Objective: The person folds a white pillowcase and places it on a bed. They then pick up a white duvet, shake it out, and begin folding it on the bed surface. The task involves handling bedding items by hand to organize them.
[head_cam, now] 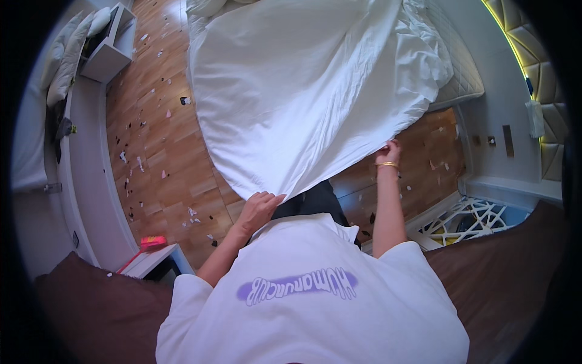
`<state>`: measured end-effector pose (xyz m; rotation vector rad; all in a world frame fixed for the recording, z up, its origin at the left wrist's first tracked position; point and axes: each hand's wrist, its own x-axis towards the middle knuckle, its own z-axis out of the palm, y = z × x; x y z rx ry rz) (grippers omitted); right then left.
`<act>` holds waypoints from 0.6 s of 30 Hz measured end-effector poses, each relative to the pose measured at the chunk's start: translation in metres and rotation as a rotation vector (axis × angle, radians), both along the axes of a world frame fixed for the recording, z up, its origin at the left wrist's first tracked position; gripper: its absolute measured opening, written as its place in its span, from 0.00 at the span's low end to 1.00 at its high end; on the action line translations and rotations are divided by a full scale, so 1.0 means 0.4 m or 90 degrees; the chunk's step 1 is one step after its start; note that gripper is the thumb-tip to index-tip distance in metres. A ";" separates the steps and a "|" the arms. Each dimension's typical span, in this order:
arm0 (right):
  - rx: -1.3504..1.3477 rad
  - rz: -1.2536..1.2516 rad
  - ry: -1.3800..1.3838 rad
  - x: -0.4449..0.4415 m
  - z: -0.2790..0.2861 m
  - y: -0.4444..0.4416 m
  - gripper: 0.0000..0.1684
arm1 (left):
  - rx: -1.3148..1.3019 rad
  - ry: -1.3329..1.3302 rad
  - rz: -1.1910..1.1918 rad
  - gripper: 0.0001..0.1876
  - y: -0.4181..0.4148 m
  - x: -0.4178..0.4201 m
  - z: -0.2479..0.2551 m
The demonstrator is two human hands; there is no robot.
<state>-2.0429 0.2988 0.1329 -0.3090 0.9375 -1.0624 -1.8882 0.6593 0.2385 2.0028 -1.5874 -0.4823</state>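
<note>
A large white sheet (273,91) stretches from the bed toward my body, with long creases converging on its near corner. My left hand (263,207) grips that corner close to my waist. Farther out to the right, my right hand (389,152), with a gold bracelet (386,164) at the wrist, pinches the hem of the same cloth. Between my two hands the hem runs taut. Part of a quilted mattress (461,82) shows from under the bunched far right side of the cloth.
Scraps of paper and dark bits litter the wood floor (154,150). A red brush (153,242) lies by a white cabinet (159,264) at lower left. Pillows (68,68) rest on a ledge at left. Padded wall panels (541,77) and a white lattice (473,220) stand right.
</note>
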 end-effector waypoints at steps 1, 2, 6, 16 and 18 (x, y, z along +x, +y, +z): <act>-0.029 -0.030 0.051 0.033 0.045 -0.019 0.09 | 0.000 0.001 0.003 0.17 -0.002 0.000 0.002; -0.046 0.049 0.071 0.058 0.058 -0.039 0.07 | 0.015 -0.002 -0.012 0.18 -0.006 -0.003 0.010; -0.226 0.347 0.317 0.231 0.089 -0.117 0.07 | 0.039 -0.009 -0.073 0.21 -0.027 -0.008 0.036; -0.538 0.897 1.231 0.469 0.045 -0.018 0.22 | 0.054 -0.044 -0.100 0.21 -0.045 -0.015 0.071; -0.494 0.922 1.280 0.462 0.071 0.006 0.23 | 0.058 -0.045 -0.088 0.21 -0.044 -0.019 0.070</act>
